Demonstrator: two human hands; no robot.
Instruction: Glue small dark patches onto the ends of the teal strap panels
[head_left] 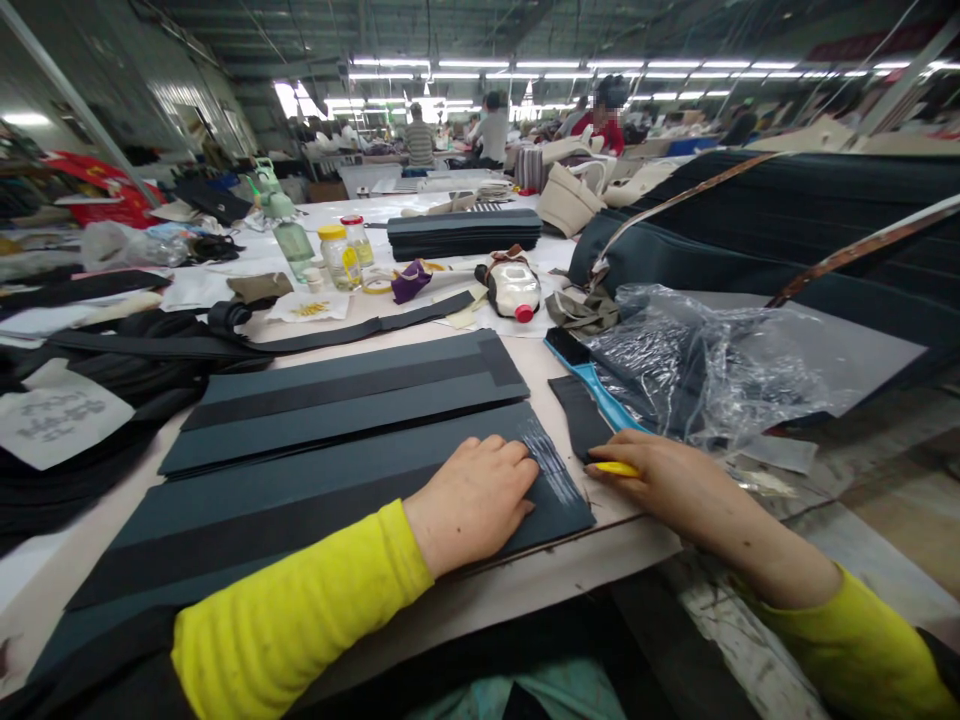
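Observation:
A dark blue-green panel with a black strip along it lies on the table before me. My left hand rests palm down on it, fingers bent and holding nothing visible, beside a shiny wet-looking patch. To the right, my right hand is closed around a slim yellow tool, its kind mostly hidden. Its fingertips reach the near end of a short black piece. Behind that lies a blue-handled brush. Farther back sits a stack of similar panels.
Clear plastic wrap and a large bundle of dark panels flank the right side. A white bottle with a red cap, jars and a green spray bottle stand behind. Black straps lie left. People work farther back.

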